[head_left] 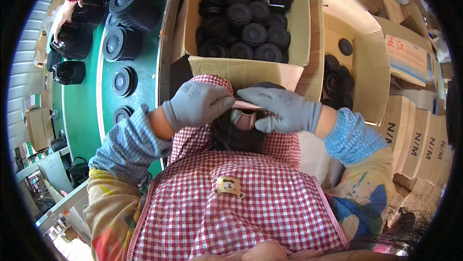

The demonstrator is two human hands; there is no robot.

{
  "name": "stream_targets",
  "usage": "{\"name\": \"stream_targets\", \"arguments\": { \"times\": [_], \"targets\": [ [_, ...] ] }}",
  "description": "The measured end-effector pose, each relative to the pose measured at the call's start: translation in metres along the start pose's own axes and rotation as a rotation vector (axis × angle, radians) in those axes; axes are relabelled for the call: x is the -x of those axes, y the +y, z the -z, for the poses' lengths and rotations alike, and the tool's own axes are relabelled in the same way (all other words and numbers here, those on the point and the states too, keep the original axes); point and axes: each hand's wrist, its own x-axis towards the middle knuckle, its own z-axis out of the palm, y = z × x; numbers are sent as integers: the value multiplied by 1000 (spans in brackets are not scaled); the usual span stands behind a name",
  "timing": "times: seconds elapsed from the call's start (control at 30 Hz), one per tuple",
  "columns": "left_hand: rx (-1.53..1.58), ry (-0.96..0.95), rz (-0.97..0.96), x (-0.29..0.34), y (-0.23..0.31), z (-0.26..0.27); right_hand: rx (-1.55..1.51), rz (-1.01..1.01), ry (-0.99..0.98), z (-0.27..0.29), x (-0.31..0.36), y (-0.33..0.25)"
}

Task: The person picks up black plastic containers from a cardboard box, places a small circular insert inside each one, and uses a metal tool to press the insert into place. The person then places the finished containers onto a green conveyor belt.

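Above my lap, my left hand (199, 104), in a grey glove, is closed with its fingertips pressed together. Whatever it pinches is hidden. My right hand (288, 110), gloved in the same grey, has its fingers stretched toward the left fingertips and its thumb held apart below them. A thin pinkish-brown strip (248, 105) runs along the underside of the right fingers. Beneath it, near the right thumb, is a shiny curved brownish piece (243, 119); its kind is unclear. A dark round black thing (238, 137) rests in my lap between the hands, partly covered by them.
Ahead stands an open cardboard box (248, 70) of black discs. To its right, another carton (369, 61) holds several discs. On the left, a green work surface (79, 111) carries stacked black discs (120, 44). A co-worker's hand (63, 19) touches black plastic bags (72, 44) there.
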Motion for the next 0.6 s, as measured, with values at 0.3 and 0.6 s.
{"name": "stream_targets", "arguments": {
  "times": [0.3,0.6],
  "targets": [
    [241,-188,37,-85,-67,-31,-264,120,-2,-11,-12,-48],
    [-52,375,-737,-2,75,-43,-1210,36,149,-18,-11,-44]
  ]
}}
